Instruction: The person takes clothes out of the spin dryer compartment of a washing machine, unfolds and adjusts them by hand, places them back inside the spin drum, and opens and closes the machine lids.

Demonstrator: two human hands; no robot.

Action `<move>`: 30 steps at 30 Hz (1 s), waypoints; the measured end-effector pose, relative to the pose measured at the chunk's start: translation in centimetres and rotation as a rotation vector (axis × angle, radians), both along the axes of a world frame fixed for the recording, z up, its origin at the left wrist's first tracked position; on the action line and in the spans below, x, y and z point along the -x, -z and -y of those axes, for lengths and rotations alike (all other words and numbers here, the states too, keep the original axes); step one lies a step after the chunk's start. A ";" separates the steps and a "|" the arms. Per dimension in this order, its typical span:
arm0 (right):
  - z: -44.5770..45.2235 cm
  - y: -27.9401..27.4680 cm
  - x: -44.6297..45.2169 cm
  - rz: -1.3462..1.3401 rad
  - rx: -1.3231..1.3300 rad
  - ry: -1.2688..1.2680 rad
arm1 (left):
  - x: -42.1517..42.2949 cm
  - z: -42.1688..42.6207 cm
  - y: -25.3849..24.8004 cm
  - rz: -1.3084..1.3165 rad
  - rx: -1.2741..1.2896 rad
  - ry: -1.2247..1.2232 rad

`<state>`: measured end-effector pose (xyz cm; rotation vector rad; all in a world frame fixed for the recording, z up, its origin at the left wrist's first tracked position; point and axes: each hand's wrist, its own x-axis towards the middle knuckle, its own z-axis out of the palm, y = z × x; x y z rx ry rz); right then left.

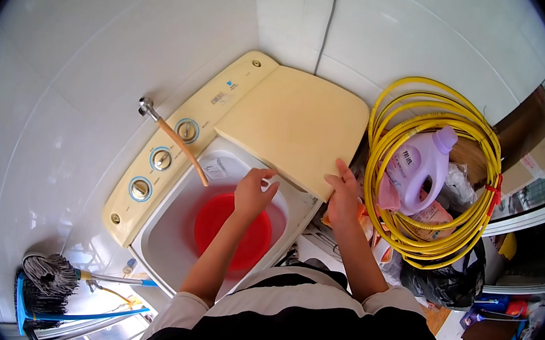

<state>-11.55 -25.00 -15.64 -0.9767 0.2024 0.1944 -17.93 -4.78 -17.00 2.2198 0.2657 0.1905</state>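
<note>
A cream twin-tub washing machine (177, 130) stands in front of me, its wash tub (164, 225) uncovered. Inside that tub is a red basin (230, 222). A flat cream lid (297, 123) lies over the other side of the machine. My right hand (343, 201) grips the lid at its near right corner, fingers on top and the thumb side partly hidden. Above the tub, close to the lid's edge, is my left hand (255, 195); its fingers are bent, with a gap to the thumb and nothing visible between them. Whether it touches the lid is unclear.
An orange hose (183, 149) hangs from a wall tap (149, 108) over the control panel. To the right are a coiled yellow hose (377, 181), a purple detergent bottle (412, 168), a black plastic bag (450, 281) and cardboard boxes (539, 161). A mop (52, 273) leans at lower left.
</note>
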 end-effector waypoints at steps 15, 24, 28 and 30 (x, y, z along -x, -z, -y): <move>-2.6 4.2 -8.2 0.650 1.356 -0.272 | -5.8 -7.7 -12.7 0.481 0.765 -0.012; -6.5 9.3 -7.7 0.675 1.251 0.036 | -5.2 -10.3 -10.3 0.349 0.575 -0.128; -9.3 2.5 -9.2 0.912 1.016 0.169 | -6.1 -7.3 -1.4 0.070 0.507 0.236; -11.5 0.3 -11.4 0.944 0.791 0.010 | -6.6 -4.3 -1.7 -0.131 0.110 0.395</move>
